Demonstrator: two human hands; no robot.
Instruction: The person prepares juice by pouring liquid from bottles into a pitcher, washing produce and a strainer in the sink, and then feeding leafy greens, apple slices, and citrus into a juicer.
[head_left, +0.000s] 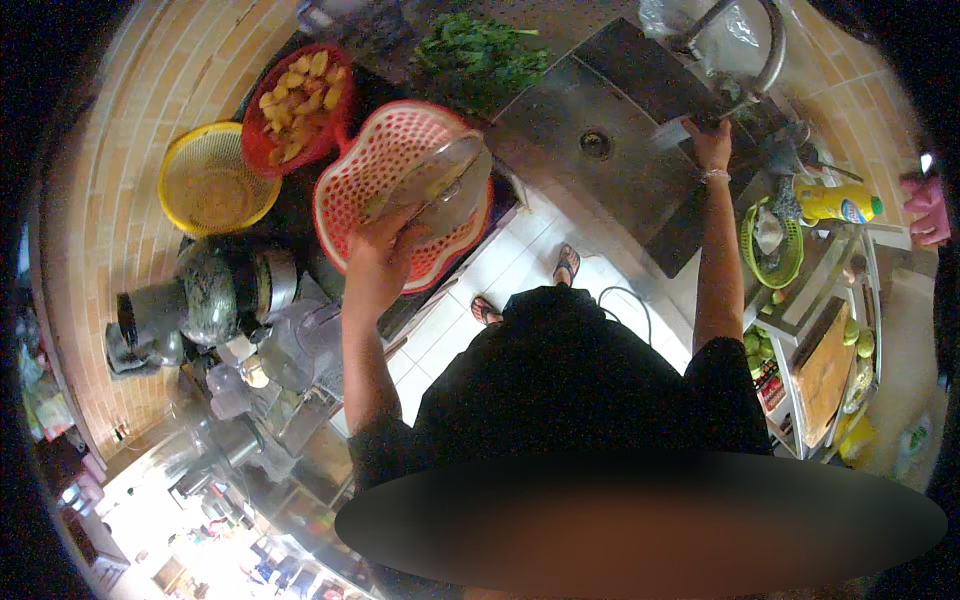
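My left hand (388, 240) grips the edge of a clear, rounded piece (450, 184), a bowl or lid. It is tilted above a red and white colander (337, 199) on the dark counter. My right hand (711, 144) reaches across the sink (577, 97) to the base of the curved metal faucet (774, 56). Its fingertips are partly hidden there, so I cannot tell whether they grip anything. A pale, translucent patch (670, 133) shows beside the fingers, too blurred to name. The sink drain (595, 145) lies to the left of this hand.
A red basket of peeled yellowish pieces (300, 105) and a yellow basket (217, 180) stand at the left, above a food processor (214, 289). Leafy greens (480, 56) lie behind the sink. On the right are a green basket (793, 255), a yellow bottle (832, 204) and a wooden cutting board (821, 375).
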